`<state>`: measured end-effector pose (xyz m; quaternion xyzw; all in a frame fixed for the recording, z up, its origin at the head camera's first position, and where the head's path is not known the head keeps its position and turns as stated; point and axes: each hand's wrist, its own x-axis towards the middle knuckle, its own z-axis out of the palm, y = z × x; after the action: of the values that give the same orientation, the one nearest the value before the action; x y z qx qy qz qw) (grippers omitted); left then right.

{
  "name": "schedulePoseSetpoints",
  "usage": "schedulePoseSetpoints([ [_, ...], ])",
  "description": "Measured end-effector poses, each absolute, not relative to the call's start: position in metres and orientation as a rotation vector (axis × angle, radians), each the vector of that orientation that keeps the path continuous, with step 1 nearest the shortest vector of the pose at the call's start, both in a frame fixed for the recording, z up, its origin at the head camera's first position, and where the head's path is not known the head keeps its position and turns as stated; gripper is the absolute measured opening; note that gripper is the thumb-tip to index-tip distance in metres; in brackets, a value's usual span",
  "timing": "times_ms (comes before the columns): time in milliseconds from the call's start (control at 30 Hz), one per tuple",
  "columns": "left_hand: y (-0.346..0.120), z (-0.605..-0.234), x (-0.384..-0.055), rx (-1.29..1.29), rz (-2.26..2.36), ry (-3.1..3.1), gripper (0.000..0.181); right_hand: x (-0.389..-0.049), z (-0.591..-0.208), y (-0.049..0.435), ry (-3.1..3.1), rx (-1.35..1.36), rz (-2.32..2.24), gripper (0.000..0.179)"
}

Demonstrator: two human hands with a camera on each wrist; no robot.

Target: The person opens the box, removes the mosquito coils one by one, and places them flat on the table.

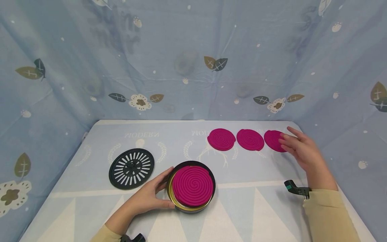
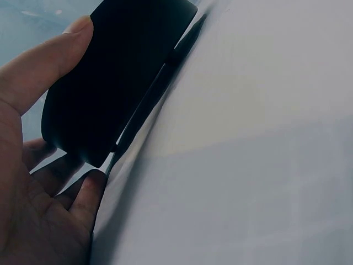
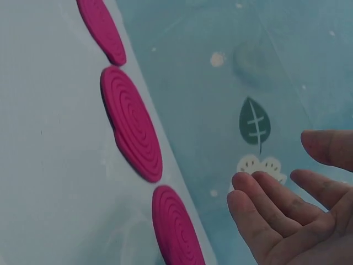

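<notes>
Left hand on the tin, right hand free over the coils

We see the left hand (image 1: 152,195) curled round the left side of the tin (image 1: 191,211), thumb on the near side and fingers on the far side. The hand is only part closed, spread to the width of its hold. The tin is at the near middle of the counter (image 1: 242,215), and a pink coil (image 1: 193,185) lies inside its rim, to the right of that hand. How deep it sits, we cannot tell.

Three more coils lie flat in a row farther back: the left coil (image 1: 221,139), the middle coil (image 1: 250,139) and the right coil (image 1: 272,140). The right hand (image 1: 303,151) is just beside the last of these, its fingertips overlapping that coil's right edge in the head view. In the right wrist view we find its fingers loosely extended, thumb apart, holding nothing and clear of the coils.

We find the slotted black lid (image 1: 132,167) left of the tin, beyond the left hand.
</notes>
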<state>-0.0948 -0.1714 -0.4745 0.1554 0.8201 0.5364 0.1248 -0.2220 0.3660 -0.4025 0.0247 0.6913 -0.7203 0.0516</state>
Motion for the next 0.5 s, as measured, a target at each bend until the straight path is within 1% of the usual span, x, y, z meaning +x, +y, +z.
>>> schedulePoseSetpoints([
  [267,-0.17,-0.471,-0.094,0.443,1.555,2.387,0.118,-0.221,-0.398,0.345,2.107,-0.133,-2.151,0.069],
  [500,-0.17,-0.471,-0.094,0.44,1.557,2.384,0.118,-0.22,-0.388,0.319,2.198,-0.236,-2.04,0.066],
])
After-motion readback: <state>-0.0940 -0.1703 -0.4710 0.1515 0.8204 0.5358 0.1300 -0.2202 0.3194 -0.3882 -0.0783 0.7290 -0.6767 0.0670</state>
